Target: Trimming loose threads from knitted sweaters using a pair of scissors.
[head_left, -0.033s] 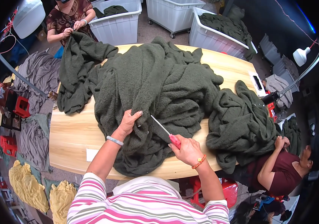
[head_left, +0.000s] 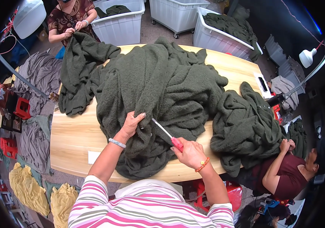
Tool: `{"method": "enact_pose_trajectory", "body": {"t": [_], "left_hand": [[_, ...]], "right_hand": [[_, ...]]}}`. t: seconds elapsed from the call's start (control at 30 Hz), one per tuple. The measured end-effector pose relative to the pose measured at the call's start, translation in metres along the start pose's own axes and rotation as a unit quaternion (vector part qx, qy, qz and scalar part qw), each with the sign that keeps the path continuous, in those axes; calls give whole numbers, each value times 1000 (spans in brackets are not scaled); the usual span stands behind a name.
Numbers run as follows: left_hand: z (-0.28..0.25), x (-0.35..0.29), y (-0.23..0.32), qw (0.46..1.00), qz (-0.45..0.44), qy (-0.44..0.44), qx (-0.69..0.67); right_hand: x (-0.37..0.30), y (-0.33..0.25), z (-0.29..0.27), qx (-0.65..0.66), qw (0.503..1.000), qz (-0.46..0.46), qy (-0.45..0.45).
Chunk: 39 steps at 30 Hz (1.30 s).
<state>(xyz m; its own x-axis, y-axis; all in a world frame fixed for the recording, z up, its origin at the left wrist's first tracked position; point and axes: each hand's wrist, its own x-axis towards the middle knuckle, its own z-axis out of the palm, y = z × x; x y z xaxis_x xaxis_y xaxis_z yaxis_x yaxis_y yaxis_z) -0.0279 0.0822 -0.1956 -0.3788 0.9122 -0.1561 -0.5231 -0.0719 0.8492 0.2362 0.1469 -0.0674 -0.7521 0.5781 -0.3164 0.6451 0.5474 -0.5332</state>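
A large heap of dark green fleece cloth (head_left: 143, 83) covers the middle of the table in front of me. My left hand (head_left: 130, 124) is closed on a fold of this cloth, thumb and fingers pinching it near the heap's front. In my right hand (head_left: 191, 152) is a red-handled screwdriver (head_left: 177, 143) with a thin metal shaft, held with the tip toward the upper left. That tip lies at the cloth just right of my left fingers; whether it touches is hard to tell. Small pale spots show on the fold below it.
Co-workers at the far left and right handle green fleece (head_left: 80, 68) and another green pile (head_left: 242, 129) on the pale wooden table (head_left: 75, 136). White bins (head_left: 118, 28) stand beyond. A white paper piece (head_left: 93, 157) lies nearby; yellow cloth (head_left: 29, 188) lies on the left.
My right hand and the screwdriver have shifted very slightly left, its tip nearer my left fingers. My left hand and the cloth look the same.
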Motion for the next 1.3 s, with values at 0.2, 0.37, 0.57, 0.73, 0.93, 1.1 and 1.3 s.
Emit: {"method": "enact_pose_trajectory", "body": {"t": [0.2,0.37,0.57,0.73,0.93,1.1,1.3], "left_hand": [[4,-2,-1,999,6,-2,40],[6,-6,0,998,6,2,68],[3,-13,-4,996,23,59,68],[6,-41,-12,937,126,94,312],[8,-46,-16,970,29,99,219],[20,-33,-20,947,20,90,307],[19,-28,-37,938,126,104,306]], "right_hand": [[6,-3,4,-17,999,19,25],[2,-5,0,-7,1000,6,1],[-8,-2,4,1,999,-7,-50],[-16,22,14,32,999,21,22],[-20,12,20,14,1000,22,-12],[-21,15,25,-1,1000,30,-6],[-24,15,23,-16,999,48,15]]}}
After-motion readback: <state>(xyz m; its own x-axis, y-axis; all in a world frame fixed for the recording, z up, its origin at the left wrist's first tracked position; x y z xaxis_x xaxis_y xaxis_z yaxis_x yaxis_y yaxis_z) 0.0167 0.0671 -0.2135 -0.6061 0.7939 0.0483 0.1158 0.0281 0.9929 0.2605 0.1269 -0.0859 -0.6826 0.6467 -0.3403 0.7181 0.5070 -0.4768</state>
